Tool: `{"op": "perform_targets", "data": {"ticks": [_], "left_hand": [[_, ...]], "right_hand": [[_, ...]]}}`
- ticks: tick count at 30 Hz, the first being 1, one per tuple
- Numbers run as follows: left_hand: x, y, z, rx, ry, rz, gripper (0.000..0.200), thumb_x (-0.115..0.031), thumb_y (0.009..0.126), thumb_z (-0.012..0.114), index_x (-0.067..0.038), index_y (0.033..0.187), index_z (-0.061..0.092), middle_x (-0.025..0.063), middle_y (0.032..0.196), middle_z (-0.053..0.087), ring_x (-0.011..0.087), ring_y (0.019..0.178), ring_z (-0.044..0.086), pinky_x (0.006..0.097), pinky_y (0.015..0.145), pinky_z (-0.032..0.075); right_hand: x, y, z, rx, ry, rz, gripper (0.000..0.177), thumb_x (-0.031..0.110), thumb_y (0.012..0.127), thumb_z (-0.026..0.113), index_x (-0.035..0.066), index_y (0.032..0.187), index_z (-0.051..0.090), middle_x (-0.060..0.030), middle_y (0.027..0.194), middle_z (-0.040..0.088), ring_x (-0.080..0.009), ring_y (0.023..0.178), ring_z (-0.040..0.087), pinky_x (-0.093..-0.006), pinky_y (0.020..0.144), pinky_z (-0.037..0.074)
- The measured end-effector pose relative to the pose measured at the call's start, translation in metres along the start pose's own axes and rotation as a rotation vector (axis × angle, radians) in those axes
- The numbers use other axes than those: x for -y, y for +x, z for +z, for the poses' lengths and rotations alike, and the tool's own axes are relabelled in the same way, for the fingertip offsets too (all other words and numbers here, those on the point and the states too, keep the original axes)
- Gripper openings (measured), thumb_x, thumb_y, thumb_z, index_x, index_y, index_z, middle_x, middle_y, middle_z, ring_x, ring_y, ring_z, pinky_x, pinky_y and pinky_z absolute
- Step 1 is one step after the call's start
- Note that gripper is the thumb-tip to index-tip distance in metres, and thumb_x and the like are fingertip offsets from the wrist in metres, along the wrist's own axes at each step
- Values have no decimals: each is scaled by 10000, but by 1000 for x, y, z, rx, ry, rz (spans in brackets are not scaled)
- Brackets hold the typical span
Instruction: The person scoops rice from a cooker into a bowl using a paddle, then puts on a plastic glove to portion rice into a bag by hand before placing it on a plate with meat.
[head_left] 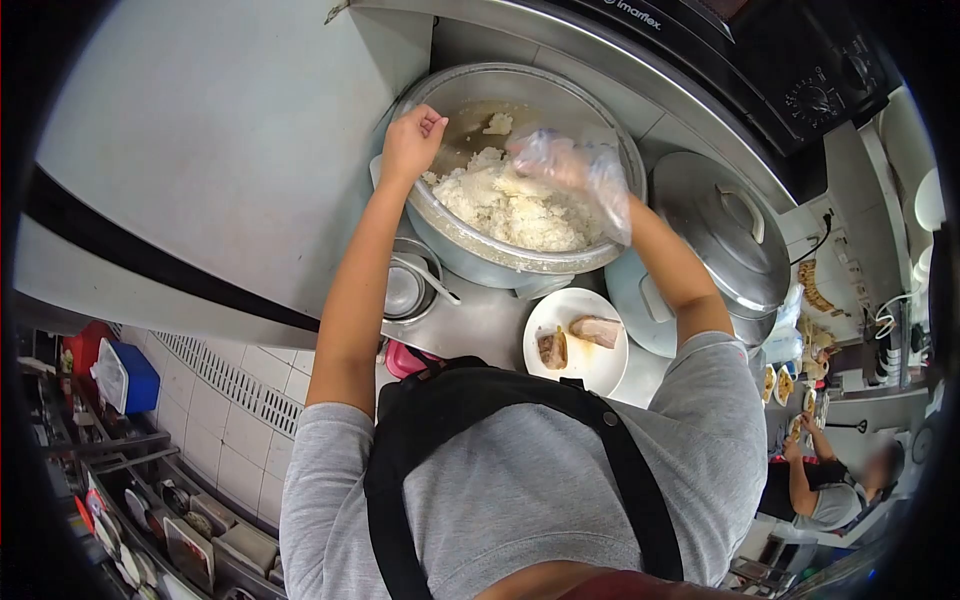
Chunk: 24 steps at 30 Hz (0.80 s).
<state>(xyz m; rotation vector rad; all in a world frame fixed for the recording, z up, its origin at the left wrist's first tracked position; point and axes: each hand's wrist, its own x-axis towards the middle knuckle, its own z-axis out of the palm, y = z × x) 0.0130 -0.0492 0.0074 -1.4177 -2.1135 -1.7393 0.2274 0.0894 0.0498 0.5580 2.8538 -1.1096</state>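
Observation:
A large metal pot holds a heap of cooked white rice, with bare metal showing on its far side. My left hand is bare and closed, its fingers curled at the pot's left rim; whatever they hold, if anything, is hidden. Over the rice is my right hand, inside a clear plastic glove and smeared by motion, so its fingers cannot be made out. In front of the pot, a white plate carries two brownish pieces of food that look like meat.
A lidded metal pot stands right of the rice pot. Left of the plate sits a small metal pot with a light handle. A black oven hangs over the back right. Another person works at the far right.

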Motion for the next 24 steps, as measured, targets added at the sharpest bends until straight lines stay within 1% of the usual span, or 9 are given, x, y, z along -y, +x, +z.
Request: {"op": "perform_targets", "data": {"ticks": [2, 5, 11, 12, 14, 15, 17, 20, 24], "left_hand": [[0, 0, 0, -5, -3, 12, 145, -152, 795, 660, -12, 788, 621, 58, 639, 598, 125, 554, 532, 262, 560, 457], [-3, 0, -2, -3, -5, -9, 141, -147, 795, 659, -11, 789, 622, 56, 642, 601, 121, 557, 532, 260, 560, 457], [-6, 0, -3, -30, -29, 0, 146, -146, 777, 660, -8, 775, 613, 103, 649, 612, 189, 561, 576, 299, 564, 471], [-6, 1, -3, -25, -27, -8, 147, -146, 778, 659, -6, 774, 612, 104, 654, 614, 189, 563, 577, 299, 566, 472], [-5, -2, -2, -21, -28, -33, 149, -146, 780, 658, -5, 773, 612, 104, 659, 616, 189, 564, 577, 300, 568, 473], [-5, -2, -3, -11, -35, -34, 149, -152, 792, 654, -7, 789, 618, 81, 654, 607, 155, 563, 552, 278, 567, 465], [-5, 0, -4, 3, -42, -34, 150, -158, 804, 650, -10, 804, 624, 58, 649, 598, 120, 562, 527, 255, 567, 457], [-5, 0, -3, 0, -35, -33, 152, -162, 804, 651, -12, 808, 624, 56, 650, 599, 119, 566, 530, 254, 572, 459], [-5, 0, -3, -17, -30, -32, 150, -151, 785, 655, -6, 780, 618, 104, 663, 619, 186, 566, 577, 300, 568, 473]], "right_hand": [[-14, 9, 32, 76, -130, -205, 346, 263, 868, 576, 33, 1125, 553, -119, 1102, 565, -219, 1026, 536, -332, 865, 451], [-10, 12, 72, 99, -216, -298, 337, 288, 874, 546, 39, 1101, 554, -110, 1066, 568, -216, 1003, 538, -331, 856, 448], [7, -5, 59, 140, 491, -343, 340, 338, 887, 485, 51, 1054, 557, -91, 993, 575, -209, 958, 543, -328, 838, 442], [-1, 3, 47, 150, 482, -346, 340, 338, 887, 485, 51, 1054, 557, -91, 993, 575, -209, 958, 543, -328, 838, 442], [-10, 13, 17, -363, -169, -421, 311, 327, 896, 471, 51, 1013, 555, -73, 967, 574, -193, 946, 547, -306, 809, 459], [-5, 6, 15, -355, -167, -420, 311, 327, 896, 471, 51, 1013, 555, -73, 967, 574, -193, 946, 547, -306, 809, 459], [74, -30, -5, -392, 571, 21, 295, 295, 902, 466, 46, 1046, 534, -68, 1027, 553, -170, 969, 530, -289, 811, 473], [87, -41, -28, -278, 504, 9, 384, 418, 882, 529, 43, 890, 613, -95, 976, 629, -196, 939, 569, -305, 845, 448], [69, -24, -41, -35, 262, -74, 516, 546, 854, 505, 53, 957, 615, -131, 1137, 598, -202, 984, 570, -309, 896, 444]]}}
